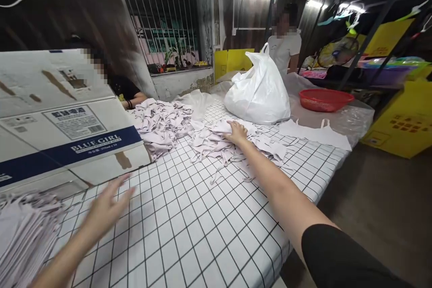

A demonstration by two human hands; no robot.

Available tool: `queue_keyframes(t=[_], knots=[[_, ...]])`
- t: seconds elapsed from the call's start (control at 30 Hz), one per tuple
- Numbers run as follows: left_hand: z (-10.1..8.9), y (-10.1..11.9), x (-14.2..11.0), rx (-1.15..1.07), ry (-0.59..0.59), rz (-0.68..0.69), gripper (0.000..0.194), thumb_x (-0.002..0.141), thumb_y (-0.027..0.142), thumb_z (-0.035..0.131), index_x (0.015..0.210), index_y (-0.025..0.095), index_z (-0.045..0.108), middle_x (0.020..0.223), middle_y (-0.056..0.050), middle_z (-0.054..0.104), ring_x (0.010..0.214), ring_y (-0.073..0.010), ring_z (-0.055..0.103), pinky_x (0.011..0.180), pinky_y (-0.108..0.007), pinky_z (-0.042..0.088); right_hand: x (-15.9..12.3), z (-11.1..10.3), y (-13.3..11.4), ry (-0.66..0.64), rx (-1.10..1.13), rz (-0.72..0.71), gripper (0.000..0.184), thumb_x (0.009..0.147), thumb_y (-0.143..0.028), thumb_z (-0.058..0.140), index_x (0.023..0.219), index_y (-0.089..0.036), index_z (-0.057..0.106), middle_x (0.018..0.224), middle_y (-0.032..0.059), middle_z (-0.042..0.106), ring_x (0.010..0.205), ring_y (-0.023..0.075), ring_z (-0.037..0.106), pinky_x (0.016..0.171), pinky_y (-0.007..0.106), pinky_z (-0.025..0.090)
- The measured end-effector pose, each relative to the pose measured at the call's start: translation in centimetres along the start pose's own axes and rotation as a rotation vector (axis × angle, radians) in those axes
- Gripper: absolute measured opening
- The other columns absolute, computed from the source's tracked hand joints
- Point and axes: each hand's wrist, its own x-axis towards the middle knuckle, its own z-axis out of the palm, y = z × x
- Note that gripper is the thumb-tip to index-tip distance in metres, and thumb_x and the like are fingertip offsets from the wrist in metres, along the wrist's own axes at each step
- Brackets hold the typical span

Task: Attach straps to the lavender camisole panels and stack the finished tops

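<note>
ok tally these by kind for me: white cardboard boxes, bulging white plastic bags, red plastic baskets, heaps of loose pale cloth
White cardboard box with blue band: 1
Bulging white plastic bag: 1
Red plastic basket: 1
Heaps of loose pale cloth: 2
Total: 5

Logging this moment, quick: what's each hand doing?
Left hand: open, empty, above the table.
Right hand: on the loose garment pile; whether it grips one, I can't tell.
</note>
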Motion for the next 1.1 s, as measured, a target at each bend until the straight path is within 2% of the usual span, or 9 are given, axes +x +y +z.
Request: queue_keyframes(t=[0.1, 0.2, 0.33, 0.43, 0.57, 0.63, 0.73, 0.93, 1.1], knots=[[7.1, 6.2, 4.7, -0.217, -0.224, 0.138, 0.058, 0.078, 0.054, 0.054, 0.128, 0.024, 0.057, 0.137, -0.008, 0.056, 0.125, -0.0292, 0.052, 0.097, -0.041, 0.048, 2.1, -0.3, -0.1, -0.127, 0.101, -0.053, 0.024, 0.067, -0.036, 0.072, 0.081, -0.018, 0.064, 0.102, 0.0097, 0.064, 0.113, 0.0318, 0.046, 0.096, 0.046, 0.033], [11.4, 12.4, 8.0, -0.408, -0.252, 0.206, 0.059, 0.078, 0.045, 0.060, 0.132, 0.020, 0.053, 0.138, -0.011, 0.053, 0.127, -0.0274, 0.049, 0.106, -0.040, 0.040, 2.3, -1.6, -2.0, -0.158, 0.206, -0.115, 0.020, 0.075, -0.038, 0.060, 0.073, -0.018, 0.055, 0.079, 0.0023, 0.061, 0.085, 0.0201, 0.056, 0.076, 0.032, 0.043], [11.3, 19.0, 10.2, -0.691, -0.234, 0.333, 0.088, 0.074, 0.038, 0.072, 0.149, 0.023, 0.029, 0.153, -0.013, 0.034, 0.140, -0.0268, 0.032, 0.111, -0.039, 0.032, -0.3, -6.2, -6.6, -0.296, 0.516, -0.302, 0.024, 0.070, -0.035, 0.064, 0.075, -0.019, 0.047, 0.069, -0.0046, 0.052, 0.066, 0.0115, 0.052, 0.060, 0.022, 0.041], [8.2, 21.0, 9.9, -0.843, -0.576, 0.406, 0.074, 0.070, 0.039, 0.076, 0.136, 0.018, 0.049, 0.133, -0.015, 0.056, 0.121, -0.0277, 0.053, 0.101, -0.039, 0.043, -3.6, -10.7, -10.1, -0.534, 0.890, -0.329, 0.033, 0.062, -0.030, 0.073, 0.076, -0.020, 0.044, 0.065, -0.0063, 0.050, 0.059, 0.0097, 0.050, 0.053, 0.020, 0.040], [2.5, 18.6, 7.1, -0.873, -0.944, 0.340, 0.039, 0.072, 0.044, 0.076, 0.098, 0.015, 0.071, 0.095, -0.010, 0.071, 0.087, -0.0222, 0.065, 0.083, -0.036, 0.050, -8.0, -14.3, -12.5, -0.729, 1.135, -0.131, 0.042, 0.058, -0.023, 0.078, 0.084, -0.021, 0.045, 0.070, -0.0054, 0.056, 0.059, 0.0114, 0.056, 0.054, 0.024, 0.047], [0.1, 16.3, 5.4, -0.872, -0.973, 0.219, 0.038, 0.069, 0.045, 0.077, 0.093, 0.016, 0.072, 0.090, -0.010, 0.071, 0.082, -0.0221, 0.065, 0.076, -0.035, 0.051, -9.7, -13.9, -12.5, -0.819, 1.199, -0.043, 0.043, 0.059, -0.022, 0.079, 0.087, -0.022, 0.046, 0.073, -0.0043, 0.058, 0.063, 0.0133, 0.060, 0.058, 0.027, 0.050], [-1.7, 12.6, 3.6, -0.740, -0.899, 0.068, 0.039, 0.066, 0.046, 0.078, 0.088, 0.015, 0.071, 0.083, -0.009, 0.069, 0.075, -0.0219, 0.064, 0.069, -0.034, 0.050, -12.0, -10.5, -11.6, -0.872, 1.217, 0.080, 0.044, 0.059, -0.021, 0.079, 0.089, -0.022, 0.047, 0.075, -0.0028, 0.060, 0.068, 0.0162, 0.063, 0.063, 0.032, 0.054], [0.9, 6.2, -2.0, -0.290, -0.125, -0.018, 0.025, 0.076, 0.034, 0.064, 0.094, 0.016, 0.066, 0.089, -0.005, 0.066, 0.081, -0.0189, 0.059, 0.074, -0.031, 0.046, -15.8, -1.8, -7.9, -0.626, 0.717, 0.218, 0.035, 0.060, -0.021, 0.072, 0.087, -0.021, 0.050, 0.073, 0.0000, 0.059, 0.065, 0.0164, 0.058, 0.062, 0.033, 0.051], [4.9, 6.6, -8.9, -0.256, -0.228, 0.200, 0.017, 0.084, 0.033, 0.055, 0.087, 0.019, 0.063, 0.089, -0.005, 0.064, 0.082, -0.0195, 0.058, 0.074, -0.032, 0.045, -18.1, -1.5, -4.1, -0.353, 0.484, 0.160, 0.034, 0.063, -0.024, 0.071, 0.090, -0.022, 0.051, 0.088, 0.0015, 0.059, 0.076, 0.0157, 0.054, 0.071, 0.031, 0.045]])
